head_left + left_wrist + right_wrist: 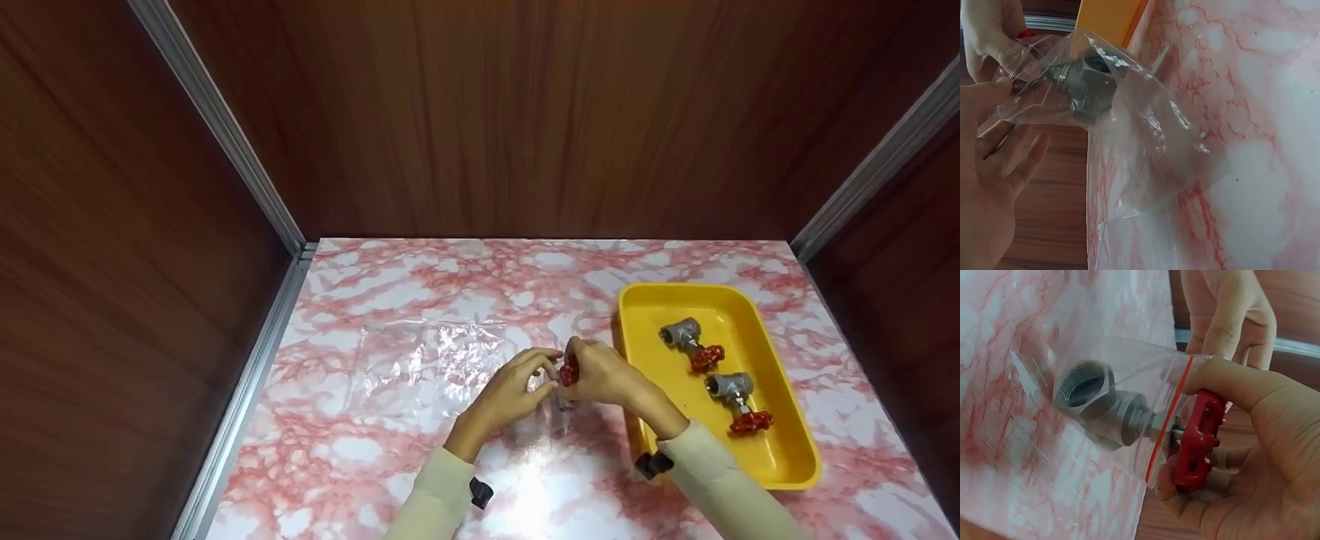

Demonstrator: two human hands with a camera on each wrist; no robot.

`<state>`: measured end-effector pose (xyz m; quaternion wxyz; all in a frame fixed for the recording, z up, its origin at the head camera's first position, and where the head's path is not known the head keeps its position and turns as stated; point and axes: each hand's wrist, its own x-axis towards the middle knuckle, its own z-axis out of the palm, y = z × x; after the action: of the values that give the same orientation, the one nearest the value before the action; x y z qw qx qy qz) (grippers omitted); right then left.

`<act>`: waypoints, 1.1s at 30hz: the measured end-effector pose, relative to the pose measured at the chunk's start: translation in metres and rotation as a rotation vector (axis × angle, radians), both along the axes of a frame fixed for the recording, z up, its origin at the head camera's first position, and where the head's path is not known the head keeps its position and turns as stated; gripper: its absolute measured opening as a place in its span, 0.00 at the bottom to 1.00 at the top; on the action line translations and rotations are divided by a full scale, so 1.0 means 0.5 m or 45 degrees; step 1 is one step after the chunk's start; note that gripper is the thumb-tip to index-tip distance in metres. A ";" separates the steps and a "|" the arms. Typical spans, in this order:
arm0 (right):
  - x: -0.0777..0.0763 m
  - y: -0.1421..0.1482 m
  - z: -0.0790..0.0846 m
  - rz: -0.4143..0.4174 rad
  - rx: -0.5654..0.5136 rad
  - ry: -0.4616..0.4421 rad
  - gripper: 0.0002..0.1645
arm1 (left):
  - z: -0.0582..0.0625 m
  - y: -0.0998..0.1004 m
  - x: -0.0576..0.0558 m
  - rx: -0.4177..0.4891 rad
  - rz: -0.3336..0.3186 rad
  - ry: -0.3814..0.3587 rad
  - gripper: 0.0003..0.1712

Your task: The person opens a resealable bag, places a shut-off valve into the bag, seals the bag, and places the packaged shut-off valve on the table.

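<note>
A gate-type valve with a grey metal body (1120,413) and red handwheel (1199,441) sits body-first in a clear zip bag (1157,126). The bag's red seal line crosses just below the wheel, which sticks out of the mouth. My right hand (606,375) grips the handwheel, its thumb and fingers curled round it. On the other side of the mouth, my left hand (512,386) pinches the bag's edge between thumb and forefinger, the other fingers spread loosely. The left wrist view shows the valve body through the plastic, with the bag's lower part hanging slack.
To the right stands a yellow tray (626,330) holding two more valves, one farther back (682,334) and one nearer (731,386), both with red handwheels. Flat clear bags (427,367) lie on the marbled table to the left. Brown wood panels (480,120) enclose the table.
</note>
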<state>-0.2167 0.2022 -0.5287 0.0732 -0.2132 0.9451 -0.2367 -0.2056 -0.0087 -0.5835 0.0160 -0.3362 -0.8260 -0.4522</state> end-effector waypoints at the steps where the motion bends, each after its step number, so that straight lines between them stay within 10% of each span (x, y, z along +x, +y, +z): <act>1: 0.001 0.001 -0.002 0.003 -0.001 0.001 0.28 | -0.001 0.000 0.001 -0.002 -0.005 -0.006 0.03; 33: 0.025 0.008 -0.023 0.057 -0.098 -0.001 0.29 | -0.017 0.003 0.002 -0.046 0.034 -0.033 0.04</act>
<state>-0.2043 0.2063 -0.5402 0.0706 -0.2370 0.9302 -0.2714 -0.2044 -0.0072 -0.5921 0.0052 -0.3197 -0.8385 -0.4411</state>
